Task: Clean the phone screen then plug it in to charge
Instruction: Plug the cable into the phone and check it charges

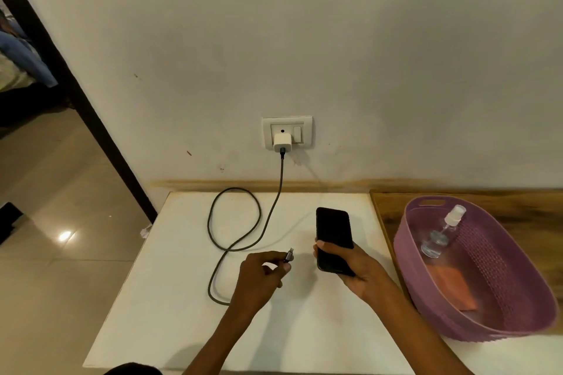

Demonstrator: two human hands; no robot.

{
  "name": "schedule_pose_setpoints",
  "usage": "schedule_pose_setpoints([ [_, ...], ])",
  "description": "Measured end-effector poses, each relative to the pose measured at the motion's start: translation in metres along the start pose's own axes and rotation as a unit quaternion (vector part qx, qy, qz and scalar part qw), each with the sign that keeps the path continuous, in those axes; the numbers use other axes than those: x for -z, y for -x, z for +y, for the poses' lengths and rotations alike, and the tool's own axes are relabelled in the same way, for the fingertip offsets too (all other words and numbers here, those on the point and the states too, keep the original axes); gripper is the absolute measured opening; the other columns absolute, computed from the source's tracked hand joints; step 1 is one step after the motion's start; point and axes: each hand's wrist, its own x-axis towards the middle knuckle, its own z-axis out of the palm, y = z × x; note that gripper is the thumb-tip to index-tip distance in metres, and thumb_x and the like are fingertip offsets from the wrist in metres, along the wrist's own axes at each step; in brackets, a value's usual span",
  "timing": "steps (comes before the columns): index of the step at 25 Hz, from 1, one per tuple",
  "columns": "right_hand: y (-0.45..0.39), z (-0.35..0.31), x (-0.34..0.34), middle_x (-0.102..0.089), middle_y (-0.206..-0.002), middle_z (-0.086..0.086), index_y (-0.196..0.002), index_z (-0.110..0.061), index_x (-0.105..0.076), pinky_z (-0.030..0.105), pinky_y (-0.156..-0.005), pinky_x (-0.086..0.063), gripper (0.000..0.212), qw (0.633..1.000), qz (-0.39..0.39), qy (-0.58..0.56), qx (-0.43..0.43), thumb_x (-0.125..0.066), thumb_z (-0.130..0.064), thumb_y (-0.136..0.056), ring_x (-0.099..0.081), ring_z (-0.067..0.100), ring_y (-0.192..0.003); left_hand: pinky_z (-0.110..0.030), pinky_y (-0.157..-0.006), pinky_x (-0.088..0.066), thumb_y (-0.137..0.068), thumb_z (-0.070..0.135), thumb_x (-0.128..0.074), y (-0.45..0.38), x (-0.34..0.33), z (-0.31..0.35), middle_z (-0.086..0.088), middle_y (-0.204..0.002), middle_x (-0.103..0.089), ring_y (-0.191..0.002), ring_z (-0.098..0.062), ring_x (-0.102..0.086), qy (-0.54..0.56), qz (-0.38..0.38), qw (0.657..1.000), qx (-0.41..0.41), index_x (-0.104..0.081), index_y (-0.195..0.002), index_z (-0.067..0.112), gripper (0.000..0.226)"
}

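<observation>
A black phone (333, 230) with a dark screen is held in my right hand (356, 271), lifted a little above the white table (170, 344), screen facing up. My left hand (259, 280) pinches the metal plug end of the grey charging cable (234, 222); the connector tip points up and right toward the phone's lower end, a short gap away. The cable loops across the table and rises to a white charger (281, 143) plugged into the wall socket (288, 131).
A purple plastic basket (487, 326) stands at the right, holding a clear spray bottle (441, 231) and an orange cloth (454, 286). A wooden surface (393, 210) lies under it. The wall is close behind; an open doorway and tiled floor lie to the left.
</observation>
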Motion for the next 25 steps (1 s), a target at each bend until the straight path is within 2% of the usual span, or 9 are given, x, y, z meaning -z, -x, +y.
schedule_pose_setpoints([
  [3, 0.002, -0.011, 0.0, -0.064, -0.121, 0.025, -0.13, -0.004, -0.052, 0.041, -0.083, -0.058, 0.064, 0.995, -0.061, -0.076, -0.004, -0.078, 0.003, -0.071, -0.065, 0.038, -0.109, -0.011, -0.048, -0.04, -0.088, 0.017, -0.072, 0.003, -0.012, 0.011, 0.012, -0.087, -0.075, -0.052, -0.004, -0.059, 0.003, -0.009, 1.0, -0.017, -0.078, -0.1, 0.029, 0.017],
  [5, 0.004, -0.017, -0.002, -0.063, -0.124, 0.024, -0.134, -0.004, -0.048, 0.044, -0.086, -0.056, 0.064, 0.992, -0.067, -0.109, -0.002, -0.075, 0.0, -0.075, -0.065, 0.037, -0.109, -0.009, -0.052, -0.043, -0.088, 0.018, -0.073, 0.006, -0.018, 0.017, 0.012, -0.093, -0.076, -0.049, -0.003, -0.056, 0.004, -0.011, 0.999, -0.034, -0.078, -0.102, 0.026, 0.017],
  [7, 0.005, -0.022, -0.005, -0.063, -0.124, 0.024, -0.133, -0.004, -0.048, 0.048, -0.088, -0.055, 0.058, 0.985, -0.063, -0.161, -0.005, -0.073, -0.014, -0.082, -0.064, 0.037, -0.108, -0.01, -0.054, -0.044, -0.088, 0.019, -0.073, 0.01, -0.022, 0.022, 0.011, -0.094, -0.076, -0.049, -0.003, -0.054, 0.016, -0.012, 0.999, -0.046, -0.078, -0.104, 0.025, 0.019],
  [9, 0.007, -0.028, -0.008, -0.062, -0.123, 0.025, -0.13, -0.007, -0.05, 0.052, -0.091, -0.052, 0.055, 0.976, -0.059, -0.21, -0.017, -0.064, -0.039, -0.089, -0.063, 0.039, -0.108, -0.014, -0.056, -0.045, -0.088, 0.02, -0.073, 0.013, -0.027, 0.024, 0.011, -0.094, -0.076, -0.053, -0.007, -0.054, 0.025, -0.003, 0.998, -0.05, -0.078, -0.106, 0.027, 0.019],
  [12, 0.006, -0.031, -0.012, -0.059, -0.123, 0.027, -0.134, -0.007, -0.049, 0.052, -0.096, -0.05, 0.068, 0.964, -0.057, -0.255, -0.051, -0.039, -0.059, -0.092, -0.06, 0.039, -0.107, -0.018, -0.057, -0.045, -0.088, 0.028, -0.073, 0.016, -0.034, 0.026, 0.013, -0.093, -0.077, -0.054, -0.009, -0.05, 0.046, -0.005, 0.998, -0.042, -0.079, -0.104, 0.031, 0.017],
  [15, 0.006, -0.03, -0.016, -0.059, -0.123, 0.028, -0.136, -0.005, -0.046, 0.05, -0.097, -0.049, 0.065, 0.958, -0.051, -0.275, -0.064, -0.031, -0.054, -0.096, -0.061, 0.039, -0.106, -0.015, -0.05, -0.043, -0.086, 0.034, -0.074, 0.021, -0.042, 0.028, 0.012, -0.09, -0.077, -0.047, -0.007, -0.051, 0.085, -0.031, 0.996, -0.025, -0.079, -0.101, 0.033, 0.016],
  [18, 0.006, -0.03, -0.022, -0.057, -0.128, 0.029, -0.136, -0.005, -0.046, 0.052, -0.099, -0.048, 0.059, 0.958, -0.058, -0.274, -0.07, -0.033, -0.049, -0.098, -0.058, 0.041, -0.113, -0.021, -0.045, -0.043, -0.083, 0.031, -0.078, 0.021, -0.047, 0.032, 0.007, -0.089, -0.077, -0.048, -0.015, -0.059, 0.119, -0.04, 0.992, -0.002, -0.079, -0.102, 0.03, 0.019],
  [22, 0.007, -0.023, -0.03, -0.06, -0.125, 0.03, -0.131, -0.004, -0.05, 0.057, -0.088, -0.053, 0.057, 0.951, -0.057, -0.291, -0.09, -0.038, -0.048, -0.098, -0.06, 0.043, -0.113, -0.023, -0.044, -0.048, -0.083, 0.022, -0.079, 0.017, -0.051, 0.036, 0.0, -0.087, -0.078, -0.048, -0.017, -0.063, 0.161, -0.038, 0.986, 0.03, -0.078, -0.099, 0.026, 0.017],
  [25, 0.006, -0.018, -0.035, -0.059, -0.127, 0.03, -0.13, -0.002, -0.052, 0.056, -0.085, -0.055, 0.058, 0.949, -0.047, -0.297, -0.099, -0.036, -0.049, -0.098, -0.057, 0.043, -0.119, -0.024, -0.045, -0.047, -0.085, 0.02, -0.077, 0.013, -0.051, 0.035, -0.004, -0.085, -0.077, -0.049, -0.017, -0.062, 0.17, -0.036, 0.984, 0.035, -0.078, -0.105, 0.021, 0.02],
])
